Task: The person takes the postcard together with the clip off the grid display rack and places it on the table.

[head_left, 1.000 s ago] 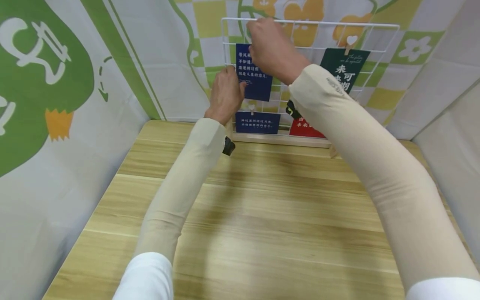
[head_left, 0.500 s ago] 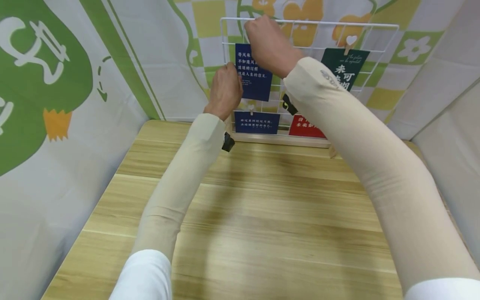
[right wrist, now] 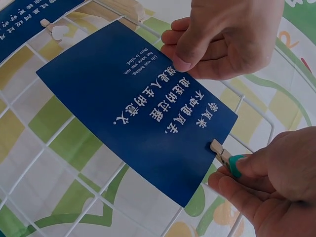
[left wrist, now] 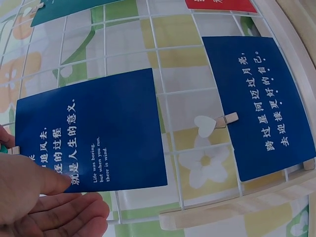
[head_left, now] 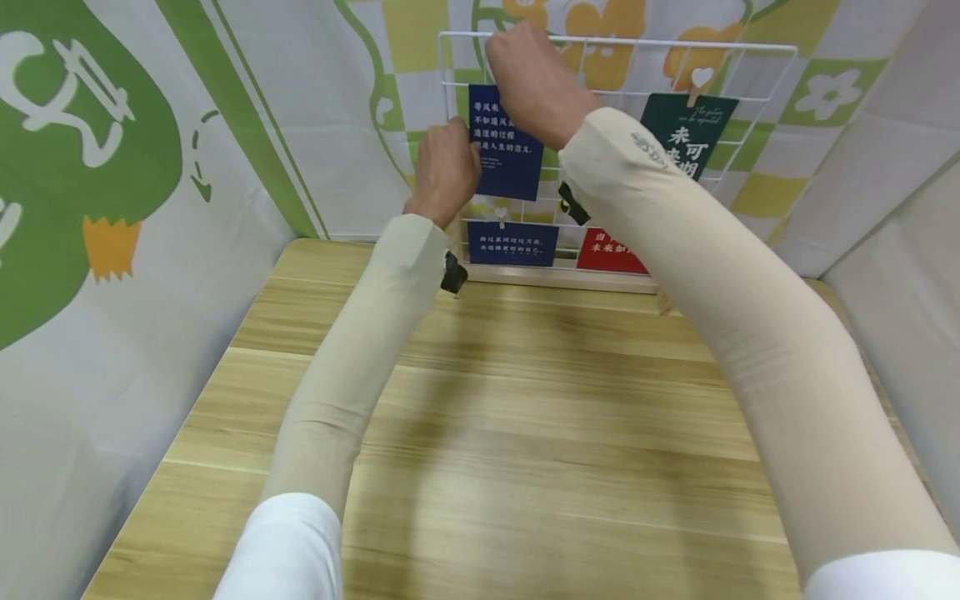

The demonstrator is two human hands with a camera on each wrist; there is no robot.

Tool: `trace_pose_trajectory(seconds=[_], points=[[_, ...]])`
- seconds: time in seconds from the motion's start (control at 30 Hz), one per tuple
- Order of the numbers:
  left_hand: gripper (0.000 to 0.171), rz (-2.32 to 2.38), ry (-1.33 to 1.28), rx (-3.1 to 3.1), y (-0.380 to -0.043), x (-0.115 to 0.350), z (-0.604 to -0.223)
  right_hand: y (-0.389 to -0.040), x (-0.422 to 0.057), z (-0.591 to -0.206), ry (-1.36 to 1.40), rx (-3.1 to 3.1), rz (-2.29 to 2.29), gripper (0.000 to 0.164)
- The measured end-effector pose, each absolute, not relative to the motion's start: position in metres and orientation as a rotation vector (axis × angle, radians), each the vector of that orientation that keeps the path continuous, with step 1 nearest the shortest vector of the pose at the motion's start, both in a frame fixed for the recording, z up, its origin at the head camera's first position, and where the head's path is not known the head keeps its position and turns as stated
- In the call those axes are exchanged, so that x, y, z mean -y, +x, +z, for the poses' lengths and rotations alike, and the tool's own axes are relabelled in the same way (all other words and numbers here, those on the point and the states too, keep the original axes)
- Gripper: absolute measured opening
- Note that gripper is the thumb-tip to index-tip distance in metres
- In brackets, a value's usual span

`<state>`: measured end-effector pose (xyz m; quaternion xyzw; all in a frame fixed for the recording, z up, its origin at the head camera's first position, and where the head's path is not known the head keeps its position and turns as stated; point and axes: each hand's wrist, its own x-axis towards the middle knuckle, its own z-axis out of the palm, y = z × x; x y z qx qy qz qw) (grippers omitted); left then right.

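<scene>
Fingers [right wrist: 190, 52] in pinches: left hand [right wrist: 227, 37] on dark-blue, white-lettered card [right wrist: 140, 111], right hand [right wrist: 274, 180] on its green-topped wooden clip [right wrist: 220, 152].

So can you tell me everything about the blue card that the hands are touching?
The dark blue card is a flat rectangle that looks like stiff paper. White Chinese writing and smaller English words are printed on it. It stands nearly upright in front of the white wire grid, near the grid's upper left. The left hand pinches its left edge, thumb on the front. A wooden clip, pinched by the right hand, overlaps its top edge.
</scene>
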<state>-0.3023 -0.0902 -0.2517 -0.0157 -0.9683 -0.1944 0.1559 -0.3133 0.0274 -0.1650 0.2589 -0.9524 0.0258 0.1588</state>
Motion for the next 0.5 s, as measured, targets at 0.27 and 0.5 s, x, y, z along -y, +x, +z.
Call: trace_pose_trajectory(seconds=[0.27,0.5], points=[[0.029,-0.614,-0.053,2.743,-0.3045,0.0916,-0.2493,-0.3147,-0.0263,-0.1666,0.715,2.715,0.03,0.034],[0.029,-0.611,-0.075,2.719,-0.3062,0.093,-0.2501,-0.3175,-0.027,-0.167,0.679,2.728,0.071,0.035]])
